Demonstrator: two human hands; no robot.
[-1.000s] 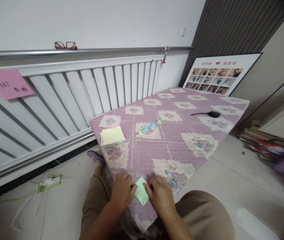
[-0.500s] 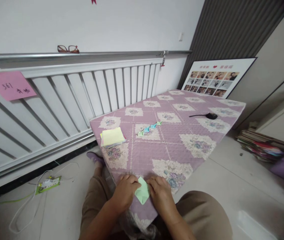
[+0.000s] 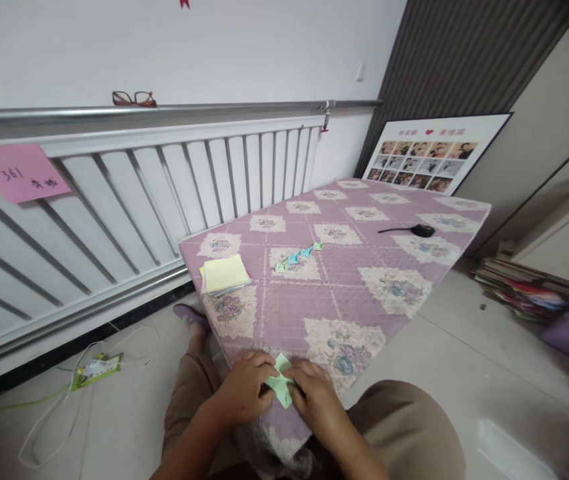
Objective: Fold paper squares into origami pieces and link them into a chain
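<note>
A light green sheet of folding paper [image 3: 281,385], creased into a small diamond-like shape, lies at the near corner of the cloth-covered table [image 3: 297,313]. My left hand [image 3: 250,387] pinches its left side between thumb and fingers. On the opposite side, the fingers of my right hand [image 3: 314,393] are closed on the paper's right part. Farther up the table, several small folded paper pieces [image 3: 299,256], green and blue, sit in a slanting row. To their left rests a stack of square paper [image 3: 225,274], pale yellow on top.
A black ladle-like object [image 3: 420,231] lies toward the table's right edge. A white radiator [image 3: 244,173] runs along the left side, with glasses [image 3: 134,99] on the pipe above. A power strip [image 3: 97,371] and cables lie on the floor.
Both hands have drawn closer together over the green paper. Its sides are now pinched inward, and less of its surface shows between the fingers.
</note>
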